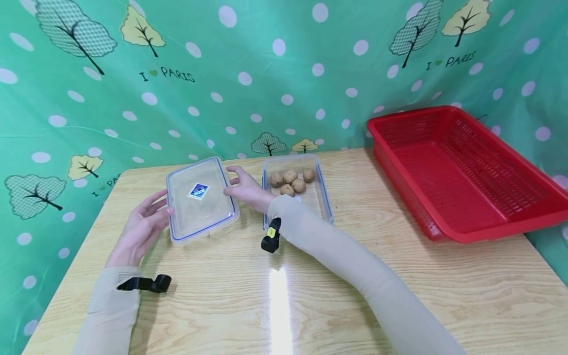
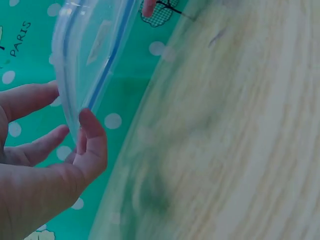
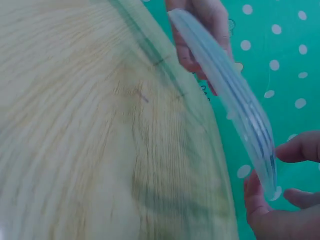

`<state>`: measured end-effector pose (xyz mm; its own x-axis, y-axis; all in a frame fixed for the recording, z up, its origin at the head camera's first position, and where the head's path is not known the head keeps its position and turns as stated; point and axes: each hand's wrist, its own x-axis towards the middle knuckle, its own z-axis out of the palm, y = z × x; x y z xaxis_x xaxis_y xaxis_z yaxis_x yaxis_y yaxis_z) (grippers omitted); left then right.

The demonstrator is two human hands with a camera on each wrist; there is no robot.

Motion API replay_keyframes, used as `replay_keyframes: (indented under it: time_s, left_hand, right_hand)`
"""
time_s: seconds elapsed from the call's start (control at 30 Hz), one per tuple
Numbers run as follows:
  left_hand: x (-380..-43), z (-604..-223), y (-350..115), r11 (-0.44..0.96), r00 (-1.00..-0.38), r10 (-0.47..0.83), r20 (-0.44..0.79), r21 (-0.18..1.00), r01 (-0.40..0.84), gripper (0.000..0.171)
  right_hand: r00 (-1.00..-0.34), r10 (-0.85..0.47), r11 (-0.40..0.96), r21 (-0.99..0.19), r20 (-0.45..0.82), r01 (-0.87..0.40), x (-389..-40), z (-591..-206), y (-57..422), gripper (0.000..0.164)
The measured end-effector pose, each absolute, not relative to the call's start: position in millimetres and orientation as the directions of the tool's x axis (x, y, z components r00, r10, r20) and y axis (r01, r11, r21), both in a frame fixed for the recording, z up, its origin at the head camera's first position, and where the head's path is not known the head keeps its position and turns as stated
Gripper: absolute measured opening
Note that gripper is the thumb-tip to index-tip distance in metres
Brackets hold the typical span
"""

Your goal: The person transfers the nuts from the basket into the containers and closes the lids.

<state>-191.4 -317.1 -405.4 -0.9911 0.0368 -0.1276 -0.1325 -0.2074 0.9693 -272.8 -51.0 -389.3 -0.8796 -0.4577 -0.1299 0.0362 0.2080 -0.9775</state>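
Note:
Both hands hold a clear plastic container lid [image 1: 208,209] with a blue seal and a blue-and-white sticker, raised over the left part of the table. My left hand [image 1: 137,229] pinches its left edge. In the left wrist view, the thumb lies on one face of the lid [image 2: 92,45] and the fingers on the other. On the opposite edge, my right hand [image 1: 250,191] grips between thumb and fingers, also visible in the right wrist view around the lid [image 3: 235,100]. Just right of that hand sits a clear container [image 1: 314,203] holding several walnuts [image 1: 299,185], partly covered by the right forearm.
A large red plastic basket [image 1: 448,167] with slotted walls stands on the right of the wooden table [image 1: 213,305]. Green cloth [image 1: 266,74] printed with trees and dots hangs behind the table and along its sides.

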Motion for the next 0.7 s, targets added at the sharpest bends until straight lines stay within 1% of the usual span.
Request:
replay_keyframes:
  time_s: [0.07,0.17,0.4,0.53,0.7]
  left_hand:
    - [-193.1,-403.2,-315.8,-0.227,-0.992,0.052,-0.111,0.967,-0.12,0.071]
    - [-195.3,-399.2,-313.4,-0.235,-0.994,0.071,-0.086,0.967,-0.1,0.068]
    - [-198.2,-393.9,-300.7,-0.244,-0.99,0.138,-0.035,0.967,-0.068,0.064]
    - [-201.4,-391.3,-291.0,-0.205,-0.981,0.196,-0.009,0.977,-0.05,0.063]
    - [-208.7,-389.0,-276.8,-0.18,-0.972,0.236,0.007,0.983,-0.037,0.063]
  right_hand:
    - [-0.883,-0.452,0.238,-0.971,-0.124,0.014,-271.1,-386.1,-47.9,0.065]
    - [-0.879,-0.463,0.238,-0.971,-0.114,0.001,-269.4,-380.4,-40.5,0.063]
    - [-0.859,-0.504,0.127,-0.991,-0.091,0.031,-273.3,-367.3,-15.8,0.053]
    - [-0.861,-0.502,0.156,-0.988,-0.087,0.009,-277.0,-360.5,2.8,0.05]
    - [-0.855,-0.512,0.197,-0.98,-0.086,-0.019,-278.4,-355.8,26.2,0.051]
